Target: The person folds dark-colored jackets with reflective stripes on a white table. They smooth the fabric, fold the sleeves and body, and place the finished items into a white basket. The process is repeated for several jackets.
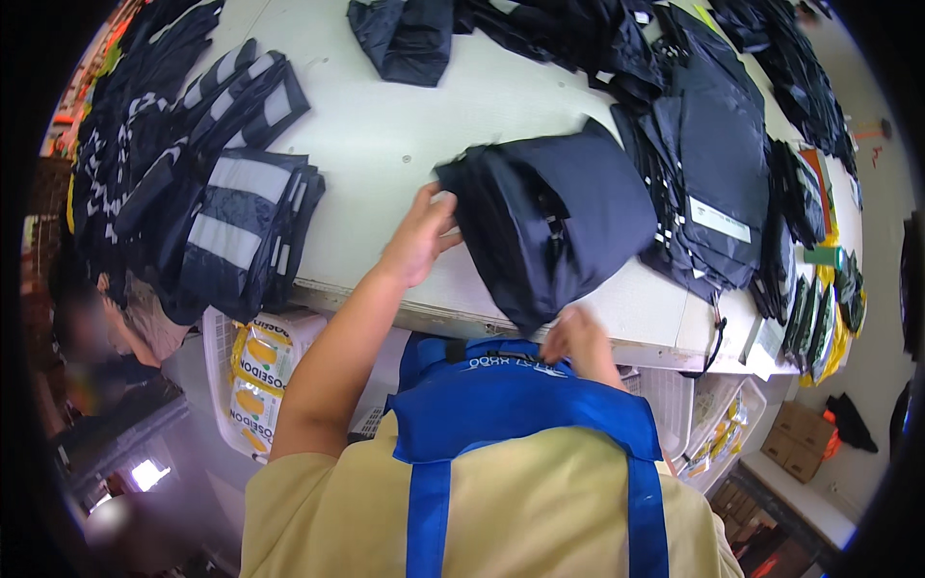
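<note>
A folded dark navy garment (568, 207) sits tilted over the pale worktable in front of me, its outline partly smeared by motion. My left hand (421, 236) grips its left edge, with some fingertips hidden by the fabric. Close to the garment's near corner is my right hand (576, 339), fingers bent and blurred; whether they pinch the cloth is not clear. A pile of folded dark garments with grey bands (231, 217) lies left of my left hand. To the right of the held garment rests a stack of flat dark pieces (713, 164) with a white label (720, 220).
More dark garments (405, 39) lie along the table's (376, 125) far side. Under its near edge stand white plastic baskets (222, 371) with yellow-and-white packages (260, 376). A dark cord (718, 337) hangs off the right side. People are at the left, near the table.
</note>
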The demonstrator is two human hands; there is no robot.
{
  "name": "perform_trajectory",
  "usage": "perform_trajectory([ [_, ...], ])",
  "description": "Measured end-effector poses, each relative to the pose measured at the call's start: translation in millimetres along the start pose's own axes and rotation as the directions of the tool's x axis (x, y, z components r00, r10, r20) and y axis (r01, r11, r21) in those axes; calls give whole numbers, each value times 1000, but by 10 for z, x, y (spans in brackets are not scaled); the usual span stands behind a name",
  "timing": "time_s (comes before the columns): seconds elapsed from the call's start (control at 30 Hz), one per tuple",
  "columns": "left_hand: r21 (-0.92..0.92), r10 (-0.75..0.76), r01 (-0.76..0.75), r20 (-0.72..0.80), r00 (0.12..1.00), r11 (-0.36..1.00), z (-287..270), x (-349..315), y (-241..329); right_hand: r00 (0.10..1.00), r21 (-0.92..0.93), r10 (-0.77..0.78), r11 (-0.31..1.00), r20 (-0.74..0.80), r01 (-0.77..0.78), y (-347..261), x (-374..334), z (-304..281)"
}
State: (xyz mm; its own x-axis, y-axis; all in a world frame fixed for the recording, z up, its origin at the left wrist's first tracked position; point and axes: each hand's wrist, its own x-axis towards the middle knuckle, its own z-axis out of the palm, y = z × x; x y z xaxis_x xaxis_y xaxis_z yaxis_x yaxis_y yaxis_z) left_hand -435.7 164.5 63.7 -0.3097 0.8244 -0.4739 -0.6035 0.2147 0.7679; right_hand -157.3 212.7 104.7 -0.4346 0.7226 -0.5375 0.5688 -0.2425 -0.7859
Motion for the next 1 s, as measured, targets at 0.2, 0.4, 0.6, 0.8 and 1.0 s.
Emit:
perform_trajectory([
  [0.2,811,355,-145,-81,931,566,-144,191,-521,887,-238,-461,865,-33,441,-470,827,-181],
  [0.4,586,44,69,-177,983,807,-11,545,-370,801,-636,-503,510,325,579,-931,2241,-45],
  [0.6,359,-254,303,-177,951,883,66,521,-460,870,-600,-314,631,381,491,-945,1647,-51],
  [0.8,442,-263,215,50,963,871,102,547,-717,822,-325,-235,836,519,443,-830,1683,-213],
  [1.0,794,-273,-2,212,938,608,115,685,-407,819,-280,-49,927,572,251,-922,1889,-135],
])
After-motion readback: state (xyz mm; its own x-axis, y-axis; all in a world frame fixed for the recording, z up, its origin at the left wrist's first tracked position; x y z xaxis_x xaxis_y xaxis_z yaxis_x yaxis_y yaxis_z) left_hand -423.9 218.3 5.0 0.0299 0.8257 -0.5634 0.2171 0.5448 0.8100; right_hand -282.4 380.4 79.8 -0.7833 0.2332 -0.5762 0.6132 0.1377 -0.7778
